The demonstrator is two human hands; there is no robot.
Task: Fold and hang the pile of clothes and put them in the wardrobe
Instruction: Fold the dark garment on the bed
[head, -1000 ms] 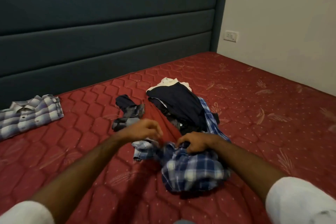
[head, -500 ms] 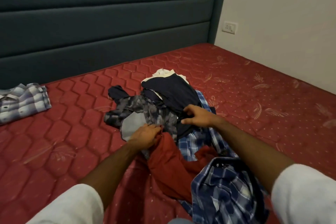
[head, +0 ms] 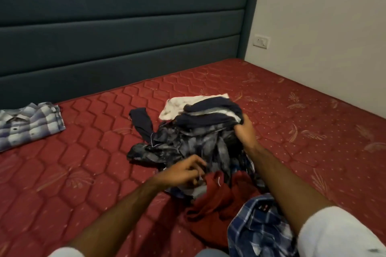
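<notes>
Both bare forearms extended forward from white sleeves; left hand (head: 183, 173) low with fingers curled, pinching fabric; right hand (head: 245, 131) farther forward, fingers clenched on cloth.

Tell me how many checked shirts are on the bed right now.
2 that I can see: a pale checked shirt folded at the far left by the headboard, and a dark blue checked shirt crumpled nearest the person. The pile may hide more.

teal padded headboard (head: 125, 27), red quilted mattress (head: 292, 110), cream wall (head: 323, 16)
</notes>
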